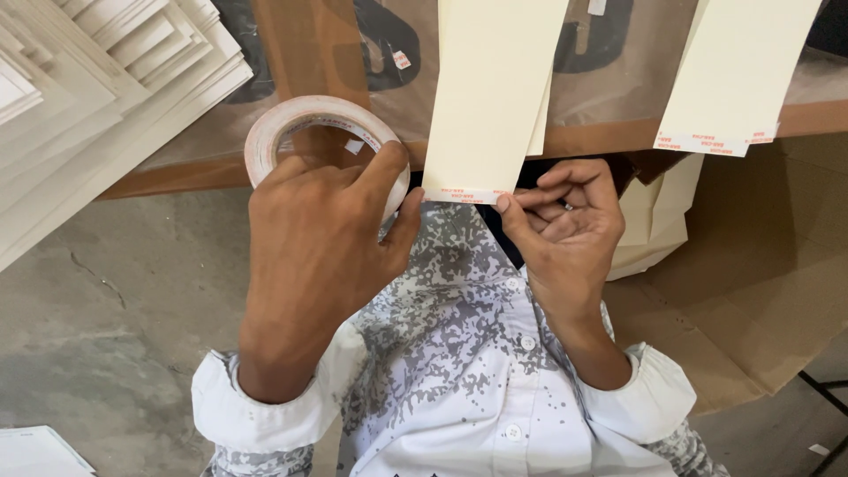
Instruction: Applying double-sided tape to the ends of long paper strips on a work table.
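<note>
In left hand (318,238): tape roll (305,132).

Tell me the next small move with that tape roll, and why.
Probably tear the tape free at the strip's left corner: the left hand holds the tape roll there, tape already spans the cream paper strip's bottom edge, and the right hand pins its right end.

packing workshop, stacked card sheets (97,79), cardboard (751,291), concrete floor (106,327)
</note>
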